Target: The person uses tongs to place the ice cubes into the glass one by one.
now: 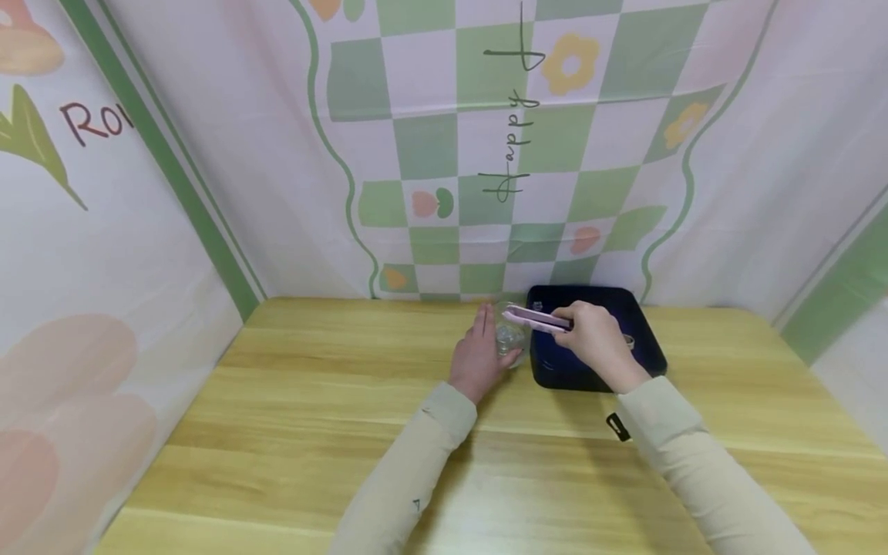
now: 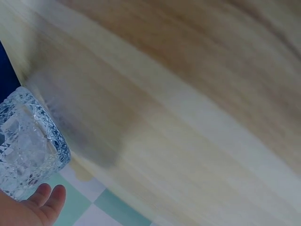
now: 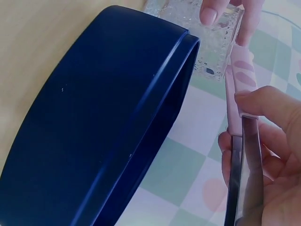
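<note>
My left hand [image 1: 477,358] holds a clear glass [image 1: 509,337] with a cut pattern, its fingers along the far side and its thumb at the near side. Faceted sides of the glass also show in the left wrist view. What lies inside it is hard to tell. In my right hand [image 1: 593,337] I grip pink-and-metal tongs [image 3: 244,89], thumb on one arm and fingers on the other. Their pink ends reach over the glass, close to its rim. Whether they pinch anything is not visible. Beneath the right hand is a dark blue tray [image 1: 572,378].
A small clear piece [image 1: 537,306] lies in the tray's far left corner. A pale ring-like item [image 1: 629,341] shows partly by my right wrist. On the wooden table [image 1: 312,432] a small black clip-like object [image 1: 617,426] lies near the right sleeve. A checkered cloth [image 1: 486,154] hangs behind.
</note>
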`<state>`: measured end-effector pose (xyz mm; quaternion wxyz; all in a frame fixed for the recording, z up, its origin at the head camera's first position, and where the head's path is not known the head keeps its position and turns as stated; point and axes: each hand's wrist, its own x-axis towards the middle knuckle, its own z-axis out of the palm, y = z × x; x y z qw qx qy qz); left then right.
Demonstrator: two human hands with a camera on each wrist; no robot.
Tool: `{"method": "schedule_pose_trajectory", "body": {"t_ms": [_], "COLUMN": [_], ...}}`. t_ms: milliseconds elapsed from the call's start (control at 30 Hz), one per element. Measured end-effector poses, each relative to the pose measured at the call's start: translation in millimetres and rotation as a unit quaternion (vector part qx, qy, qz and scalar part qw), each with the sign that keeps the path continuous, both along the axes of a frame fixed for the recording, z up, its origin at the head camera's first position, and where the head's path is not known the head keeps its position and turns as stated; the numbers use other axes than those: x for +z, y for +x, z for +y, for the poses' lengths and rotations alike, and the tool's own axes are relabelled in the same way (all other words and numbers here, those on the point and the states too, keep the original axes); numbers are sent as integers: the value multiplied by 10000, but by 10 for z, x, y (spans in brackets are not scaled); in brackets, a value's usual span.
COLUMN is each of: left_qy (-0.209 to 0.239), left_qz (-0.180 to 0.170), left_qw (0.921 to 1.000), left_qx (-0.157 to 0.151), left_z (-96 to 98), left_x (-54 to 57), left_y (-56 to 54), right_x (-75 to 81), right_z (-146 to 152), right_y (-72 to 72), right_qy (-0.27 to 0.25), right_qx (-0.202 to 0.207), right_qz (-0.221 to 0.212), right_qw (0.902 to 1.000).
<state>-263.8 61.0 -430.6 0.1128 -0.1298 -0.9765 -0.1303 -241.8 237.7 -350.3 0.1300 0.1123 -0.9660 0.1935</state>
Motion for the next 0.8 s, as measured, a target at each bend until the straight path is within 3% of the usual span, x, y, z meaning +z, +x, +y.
{"method": "schedule_pose_trajectory", "body": {"t_ms": [400,800], "left_qy": [81,135], "left_qz": [-25,-38], "left_qw": [10000,9999], "left_qx": [-17,-31], "left_z": [17,31], "left_x": [-2,52], "left_y": [-1,30], "right_x": [-15,-50], "right_z": [23,42], "right_y": [8,30], "right_qy": [-26,-10], "right_qx": [-4,24], "right_qz": [-233,-38], "right_qw": [9997,10000]}}
